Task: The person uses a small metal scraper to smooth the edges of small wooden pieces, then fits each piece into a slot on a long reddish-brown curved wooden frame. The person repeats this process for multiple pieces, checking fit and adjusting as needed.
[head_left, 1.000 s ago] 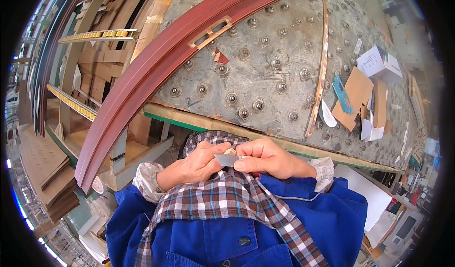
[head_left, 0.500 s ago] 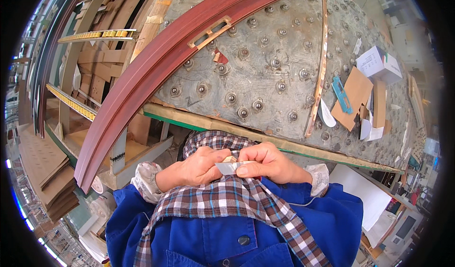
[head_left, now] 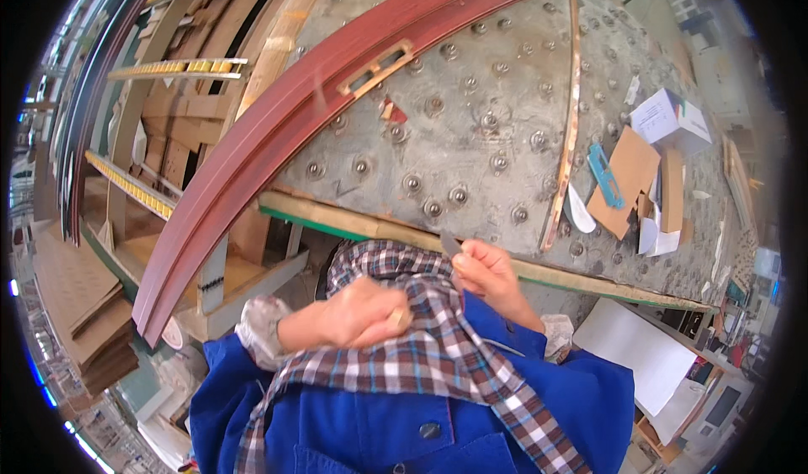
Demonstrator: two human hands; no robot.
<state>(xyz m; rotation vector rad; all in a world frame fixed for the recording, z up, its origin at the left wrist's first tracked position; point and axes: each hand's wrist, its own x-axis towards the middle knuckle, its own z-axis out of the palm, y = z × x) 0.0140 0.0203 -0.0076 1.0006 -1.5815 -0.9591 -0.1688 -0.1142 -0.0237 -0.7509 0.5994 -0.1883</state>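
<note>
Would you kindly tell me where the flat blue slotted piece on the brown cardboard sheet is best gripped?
Probably by its far end, from above and the left, pinching across both long edges. The blue piece is narrow and lies flat, and that end reaches past the left edge of the cardboard.

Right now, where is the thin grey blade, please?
In the head view, the thin grey blade is slightly right of and below centre, in the right hand, seen against the table's near edge.
</note>
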